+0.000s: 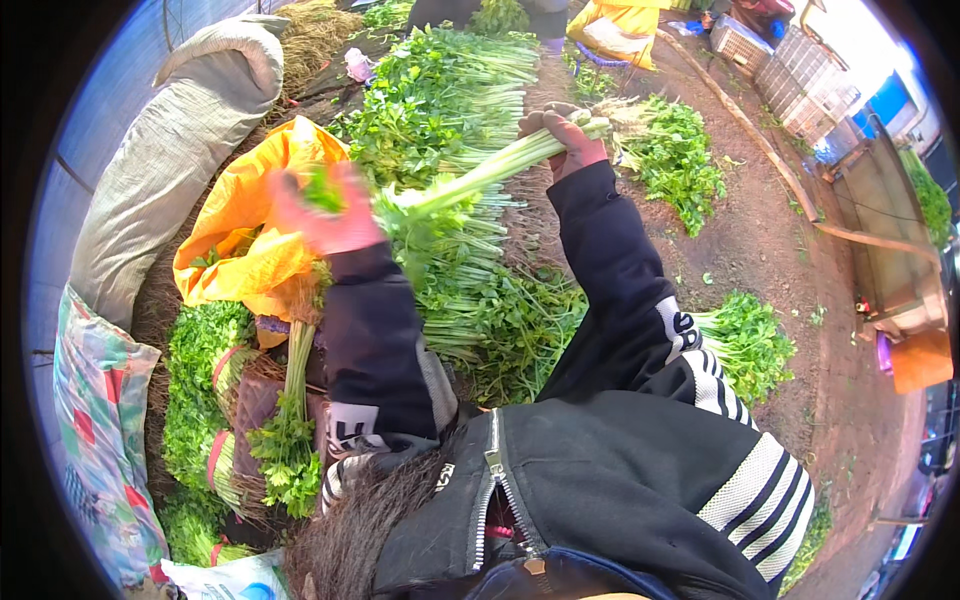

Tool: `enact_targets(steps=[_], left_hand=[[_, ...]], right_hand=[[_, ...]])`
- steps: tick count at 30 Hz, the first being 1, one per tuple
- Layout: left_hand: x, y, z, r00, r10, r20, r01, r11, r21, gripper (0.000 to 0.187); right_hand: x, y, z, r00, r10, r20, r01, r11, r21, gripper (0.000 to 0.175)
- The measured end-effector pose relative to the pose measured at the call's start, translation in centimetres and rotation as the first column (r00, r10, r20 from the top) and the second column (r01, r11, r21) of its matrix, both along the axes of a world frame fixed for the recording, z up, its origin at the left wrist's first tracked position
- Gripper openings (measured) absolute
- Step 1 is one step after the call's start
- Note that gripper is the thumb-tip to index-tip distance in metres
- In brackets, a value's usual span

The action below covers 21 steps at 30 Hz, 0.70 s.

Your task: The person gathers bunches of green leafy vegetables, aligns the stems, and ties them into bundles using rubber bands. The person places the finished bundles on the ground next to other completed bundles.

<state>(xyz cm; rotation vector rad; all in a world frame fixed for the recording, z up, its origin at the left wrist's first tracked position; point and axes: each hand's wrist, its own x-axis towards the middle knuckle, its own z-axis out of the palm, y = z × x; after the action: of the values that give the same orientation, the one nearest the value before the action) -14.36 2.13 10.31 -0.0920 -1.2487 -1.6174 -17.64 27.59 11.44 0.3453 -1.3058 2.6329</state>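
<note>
My right hand [568, 141] grips a small bunch of celery [495, 166] by its root end, the pale stalks slanting down to the left with their leaves over the pile. Blurred, my left hand [324, 206] has green leaves [322, 189] between thumb and fingers. It is just in front of an orange sack [225, 225] with an open mouth and some leaves inside. Between and beyond my arms lies a long heap of celery [427, 82], leaves to the left and stalks to the right. Loose celery leaves [667, 161] lie on the soil past my right hand.
Celery bundles [223, 367] tied with red bands lie at lower left, near a rooted bunch [298, 367]. A rolled grey cover [172, 157] and a patterned sack [97, 420] border the left. Plastic crates [799, 90] and a wooden pole [757, 124] are at right. Another person [442, 13] is at the top.
</note>
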Motion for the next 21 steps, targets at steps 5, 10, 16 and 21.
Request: enact_targets(steps=[5,10,16,21], left_hand=[[1.9,8.7,-0.5,0.653,-0.589,0.476,0.756,0.541,-0.367,0.047],[2.4,8.8,-0.9,0.036,-0.809,0.587,0.92,0.256,0.298,0.028],[2.5,8.9,-1.3,0.03,-0.863,0.505,0.87,0.272,0.412,0.028],[2.6,9.6,-1.6,0.199,-0.854,0.48,0.806,0.422,0.415,0.02]], right_hand=[[1.0,-1.6,0.8,0.944,0.33,-0.017,-0.325,0.936,0.137,0.019],[2.5,-2.7,2.6,0.909,0.395,0.131,-0.416,0.867,0.274,0.03],[0.9,-4.1,2.2,0.988,-0.151,-0.031,0.155,0.966,0.206,0.035],[-0.1,-3.0,2.1,0.844,-0.421,-0.332,0.53,0.563,0.634,0.028]])
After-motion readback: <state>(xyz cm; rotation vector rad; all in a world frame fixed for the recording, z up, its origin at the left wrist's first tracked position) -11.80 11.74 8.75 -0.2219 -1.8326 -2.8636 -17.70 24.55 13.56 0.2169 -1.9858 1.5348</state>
